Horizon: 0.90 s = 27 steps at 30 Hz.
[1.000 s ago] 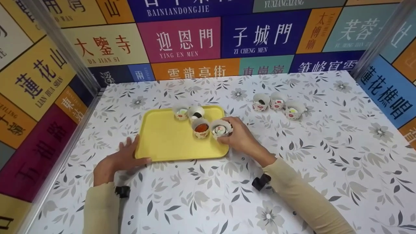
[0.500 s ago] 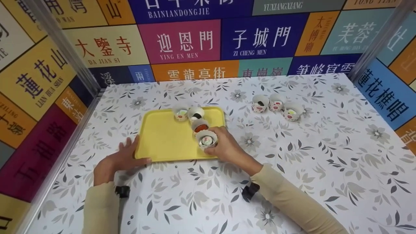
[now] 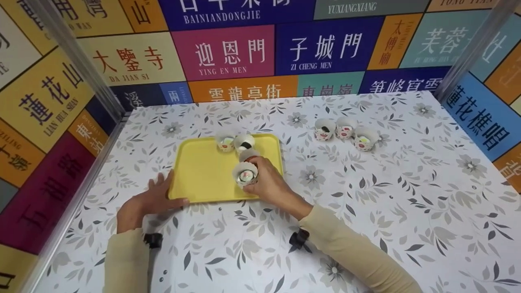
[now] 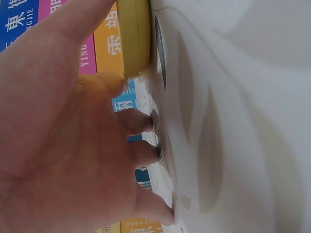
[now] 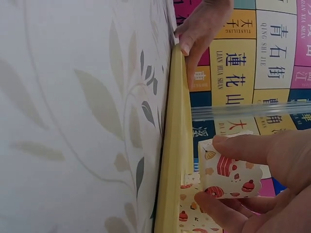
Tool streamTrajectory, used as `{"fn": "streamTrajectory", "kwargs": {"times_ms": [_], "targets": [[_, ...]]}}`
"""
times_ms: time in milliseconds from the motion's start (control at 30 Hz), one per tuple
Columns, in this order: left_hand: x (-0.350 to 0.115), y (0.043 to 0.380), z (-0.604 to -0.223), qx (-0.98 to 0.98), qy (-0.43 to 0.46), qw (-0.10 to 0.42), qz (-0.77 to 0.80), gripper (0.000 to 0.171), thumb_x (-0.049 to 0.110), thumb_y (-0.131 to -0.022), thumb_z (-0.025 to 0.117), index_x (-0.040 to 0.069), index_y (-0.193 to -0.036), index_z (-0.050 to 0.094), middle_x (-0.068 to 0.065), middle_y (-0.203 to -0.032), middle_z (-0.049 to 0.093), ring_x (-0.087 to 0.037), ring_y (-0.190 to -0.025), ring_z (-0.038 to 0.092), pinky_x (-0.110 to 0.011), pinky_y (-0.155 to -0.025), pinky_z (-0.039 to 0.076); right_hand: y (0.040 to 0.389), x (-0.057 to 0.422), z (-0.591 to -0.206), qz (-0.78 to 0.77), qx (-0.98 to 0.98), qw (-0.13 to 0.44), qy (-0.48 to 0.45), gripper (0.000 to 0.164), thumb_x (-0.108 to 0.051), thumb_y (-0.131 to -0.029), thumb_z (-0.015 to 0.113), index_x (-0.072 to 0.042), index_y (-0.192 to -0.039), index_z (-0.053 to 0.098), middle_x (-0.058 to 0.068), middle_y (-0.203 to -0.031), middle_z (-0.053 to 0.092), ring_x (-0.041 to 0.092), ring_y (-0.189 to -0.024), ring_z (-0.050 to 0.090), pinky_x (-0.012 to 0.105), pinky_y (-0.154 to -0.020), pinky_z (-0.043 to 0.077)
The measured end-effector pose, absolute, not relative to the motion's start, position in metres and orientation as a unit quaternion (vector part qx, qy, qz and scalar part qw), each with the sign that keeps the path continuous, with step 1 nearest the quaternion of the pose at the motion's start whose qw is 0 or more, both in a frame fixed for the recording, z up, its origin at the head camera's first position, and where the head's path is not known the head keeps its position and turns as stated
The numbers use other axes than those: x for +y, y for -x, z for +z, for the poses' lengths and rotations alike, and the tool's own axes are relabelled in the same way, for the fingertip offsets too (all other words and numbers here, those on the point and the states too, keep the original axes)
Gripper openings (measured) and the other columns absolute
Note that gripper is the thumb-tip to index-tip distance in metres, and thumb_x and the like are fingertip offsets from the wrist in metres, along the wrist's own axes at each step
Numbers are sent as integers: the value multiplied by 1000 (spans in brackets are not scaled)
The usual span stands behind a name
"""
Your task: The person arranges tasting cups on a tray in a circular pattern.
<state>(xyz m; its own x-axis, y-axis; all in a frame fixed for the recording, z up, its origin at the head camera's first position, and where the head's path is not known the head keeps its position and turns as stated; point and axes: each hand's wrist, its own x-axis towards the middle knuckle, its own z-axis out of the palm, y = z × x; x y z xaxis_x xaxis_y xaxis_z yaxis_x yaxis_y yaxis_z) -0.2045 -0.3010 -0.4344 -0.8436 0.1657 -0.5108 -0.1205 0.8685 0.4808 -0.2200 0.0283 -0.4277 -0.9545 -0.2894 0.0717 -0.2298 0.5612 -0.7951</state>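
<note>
Wall panels [image 3: 224, 51]: multicolored, w/ Chinese chars + Latin text, across top of frame. Counter [image 3: 228, 252]: white w/ gray leaf/flower print, ctr and btm. Yellow tray [image 3: 199, 167]: flat on counter, left of ctr. Beige sleeves [image 3: 127, 260]: lower left and lower right, on my arms.

My hands: L hand [image 3: 156, 193], fingers spread, gripping nothing, touching tray's left end nr its near corner; fingertips on counter per L wrist view. R hand [image 3: 270, 185], thumb + fingers pinching patterned paper cup [image 3: 245, 175] over tray's right half, ctr frame.

Behind it, on tray: orange-filled cup [image 3: 248, 154], partly hidden by R hand; black-and-white-filled cup [image 3: 245, 143]; pale-filled cup [image 3: 226, 143]. Three more cups [image 3: 364, 140] grouped on counter, upper right.
</note>
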Motion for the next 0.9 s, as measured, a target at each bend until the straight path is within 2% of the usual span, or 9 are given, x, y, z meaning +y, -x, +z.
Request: {"fn": "streamTrajectory", "kwargs": {"times_ms": [267, 633, 900], "targets": [[-302, 204, -435, 925, -8, 277, 260, 123, 69, -84, 65, 14, -159, -17, -25, -163, -26, -52, -147, -25, -74, -116, -4, 218, 21, -434, -429, 891, 37, 145, 64, -2, -74, 85, -3, -129, 51, 15, -121, 57, 29, -112, 58, 44, -103, 47], [-300, 206, -434, 924, -4, 277, 262, 124, 70, -83, 65, 16, -159, -17, -23, -163, -26, -50, -148, -25, -73, -117, -6, 215, 28, -435, -431, 892, 38, 133, 74, -2, -76, 82, -1, -141, 46, 18, -133, 53, 31, -121, 55, 44, -107, 45], [-301, 204, -434, 928, -17, 269, 256, 121, 67, -87, 63, 11, -159, -16, -28, -162, -24, -55, -147, -23, -74, -117, -3, 216, 33, -438, -519, 846, 70, 104, 71, 3, -74, 84, 3, -134, 45, 15, -118, 58, 28, -106, 65, 38, -95, 54]]}}
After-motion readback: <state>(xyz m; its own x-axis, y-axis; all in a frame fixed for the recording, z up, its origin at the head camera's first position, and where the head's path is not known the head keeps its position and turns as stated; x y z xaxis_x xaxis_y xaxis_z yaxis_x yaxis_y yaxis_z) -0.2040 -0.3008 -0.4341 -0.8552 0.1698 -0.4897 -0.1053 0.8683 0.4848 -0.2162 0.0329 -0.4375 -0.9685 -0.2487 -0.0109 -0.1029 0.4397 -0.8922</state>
